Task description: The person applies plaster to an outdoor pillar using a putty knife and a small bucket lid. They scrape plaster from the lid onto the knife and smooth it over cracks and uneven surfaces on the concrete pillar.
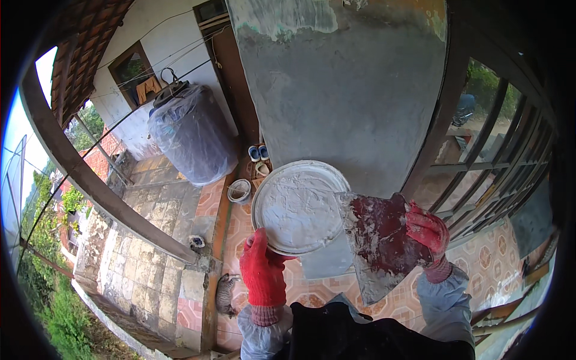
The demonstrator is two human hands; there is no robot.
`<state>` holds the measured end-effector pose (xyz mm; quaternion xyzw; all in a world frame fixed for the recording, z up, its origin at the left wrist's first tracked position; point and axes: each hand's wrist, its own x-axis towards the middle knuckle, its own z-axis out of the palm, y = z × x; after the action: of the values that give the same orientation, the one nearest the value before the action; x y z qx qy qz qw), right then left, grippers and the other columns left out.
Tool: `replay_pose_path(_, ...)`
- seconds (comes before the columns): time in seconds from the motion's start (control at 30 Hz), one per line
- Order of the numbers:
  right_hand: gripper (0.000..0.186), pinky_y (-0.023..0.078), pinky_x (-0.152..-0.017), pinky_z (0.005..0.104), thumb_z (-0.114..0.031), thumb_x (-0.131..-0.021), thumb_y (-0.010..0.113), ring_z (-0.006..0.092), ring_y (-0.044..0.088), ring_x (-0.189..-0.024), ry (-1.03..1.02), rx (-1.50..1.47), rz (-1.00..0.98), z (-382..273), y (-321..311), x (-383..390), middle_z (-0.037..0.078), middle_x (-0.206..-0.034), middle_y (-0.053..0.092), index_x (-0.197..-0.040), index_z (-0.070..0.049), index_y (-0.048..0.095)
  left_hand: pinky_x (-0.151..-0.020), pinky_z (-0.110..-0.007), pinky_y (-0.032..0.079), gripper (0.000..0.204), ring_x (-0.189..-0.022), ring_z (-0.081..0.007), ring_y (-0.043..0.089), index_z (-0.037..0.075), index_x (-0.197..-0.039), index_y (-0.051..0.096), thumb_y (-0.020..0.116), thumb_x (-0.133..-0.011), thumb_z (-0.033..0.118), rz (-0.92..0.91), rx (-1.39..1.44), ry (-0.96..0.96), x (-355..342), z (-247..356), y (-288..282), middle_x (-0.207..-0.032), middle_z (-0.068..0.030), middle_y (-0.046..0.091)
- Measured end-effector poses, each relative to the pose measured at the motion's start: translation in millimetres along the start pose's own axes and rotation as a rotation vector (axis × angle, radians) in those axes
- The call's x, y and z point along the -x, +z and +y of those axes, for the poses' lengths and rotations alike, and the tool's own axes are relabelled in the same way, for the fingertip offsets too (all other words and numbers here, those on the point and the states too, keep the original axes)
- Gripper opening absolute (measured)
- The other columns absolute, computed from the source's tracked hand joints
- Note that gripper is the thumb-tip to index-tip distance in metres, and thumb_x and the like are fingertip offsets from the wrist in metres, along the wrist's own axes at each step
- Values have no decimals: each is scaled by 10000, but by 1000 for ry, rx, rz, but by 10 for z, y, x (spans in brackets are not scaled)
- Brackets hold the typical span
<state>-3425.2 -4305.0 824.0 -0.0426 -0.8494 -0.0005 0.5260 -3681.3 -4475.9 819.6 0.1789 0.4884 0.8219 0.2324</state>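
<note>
Left hand gripping round lid; right hand clasping trowel, blade edge toward lid.

You've got two red gloves on, one round lid of white plaster, one red trowel. Below: one wrapped barrel, one small bucket, one cat (lying on the tiles), two slippers.

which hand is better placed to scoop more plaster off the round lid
Right. The right hand already holds the red scraper, its edge meeting the lid; the left hand grips the lid's rim.
</note>
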Motion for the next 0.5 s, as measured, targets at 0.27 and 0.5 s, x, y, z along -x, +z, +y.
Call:
replay_pose_path(0.27, 333, 457, -698, 329, -162, -511, 703, 248, 605, -989, -140, 371, -256, -116, -249, 60, 26, -1024, 628, -838, -178, 640, -446, -242, 485, 279, -432, -71, 429, -4, -812, 510, 461, -925, 247, 1, -68, 10, -68, -171, -51, -580, -14, 421)
replay_pose_path(0.5, 330, 505, -721, 341, -77, -632, 689, 240, 618, -903, 366, -55, 146, 160, -64, 614, 93, -1008, 631, -953, -97, 618, -466, -255, 493, 289, -456, -87, 440, 7, -807, 497, 464, -923, 270, 55, -11, -12, -24, -297, -17, -607, -15, 426)
